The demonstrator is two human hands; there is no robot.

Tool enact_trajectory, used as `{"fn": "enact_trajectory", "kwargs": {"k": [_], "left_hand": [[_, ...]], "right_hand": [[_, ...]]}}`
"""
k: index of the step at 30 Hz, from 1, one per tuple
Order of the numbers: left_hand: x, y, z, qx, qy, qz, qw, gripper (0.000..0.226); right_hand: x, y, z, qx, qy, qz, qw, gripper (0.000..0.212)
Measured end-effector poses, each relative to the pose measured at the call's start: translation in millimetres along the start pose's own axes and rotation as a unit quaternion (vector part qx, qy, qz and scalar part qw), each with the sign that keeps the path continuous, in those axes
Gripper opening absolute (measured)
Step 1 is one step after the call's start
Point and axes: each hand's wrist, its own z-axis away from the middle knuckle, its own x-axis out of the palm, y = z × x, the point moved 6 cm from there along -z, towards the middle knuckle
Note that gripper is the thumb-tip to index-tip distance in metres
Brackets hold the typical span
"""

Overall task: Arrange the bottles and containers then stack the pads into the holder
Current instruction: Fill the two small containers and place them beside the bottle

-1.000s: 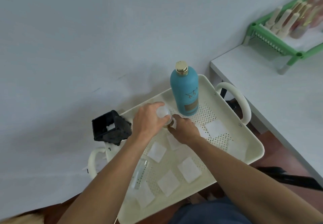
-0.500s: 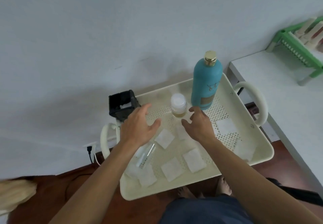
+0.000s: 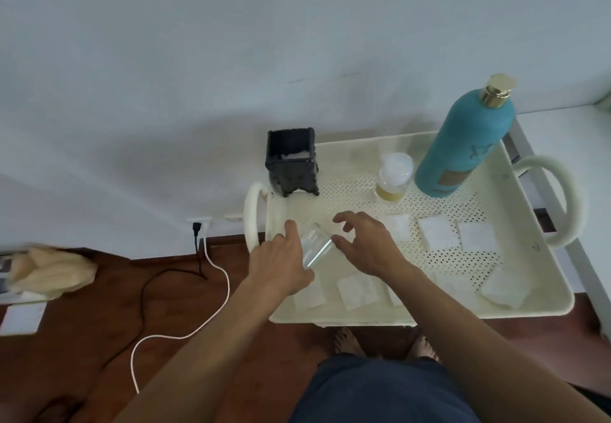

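A cream perforated tray holds a tall teal bottle with a gold cap at the back right. A small white-capped jar of yellow liquid stands just left of the bottle. A black square holder stands at the tray's back left corner with something white inside. Several white pads lie scattered on the tray floor. A clear container lies tilted near the tray's left end. My left hand grips its near end, and my right hand hovers open just right of it.
The tray has loop handles at both ends. A white table stands behind it on the right. Black and white cables run from a wall socket across the wooden floor. A beige cloth lies at the far left.
Both hands let go of the small jar, which now stands by the teal bottle. They moved toward the tray's left end, where my left hand took the clear container.
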Motion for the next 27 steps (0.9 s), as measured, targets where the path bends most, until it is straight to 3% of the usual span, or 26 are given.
{"fn": "enact_trajectory", "kwargs": {"k": [11, 19, 27], "left_hand": [[2, 11, 2, 0.032, -0.021, -0.099, 0.994, 0.065], [-23, 24, -5, 0.061, 0.001, -0.042, 0.997, 0.064], [-69, 45, -33, 0.095, 0.069, 0.024, 0.993, 0.051]], "right_hand": [[22, -1, 7, -0.005, -0.024, -0.008, 1.0, 0.028], [6, 17, 8, 0.054, 0.003, -0.068, 0.996, 0.032], [-10, 22, 1, 0.09, 0.063, -0.119, 0.987, 0.06]]}}
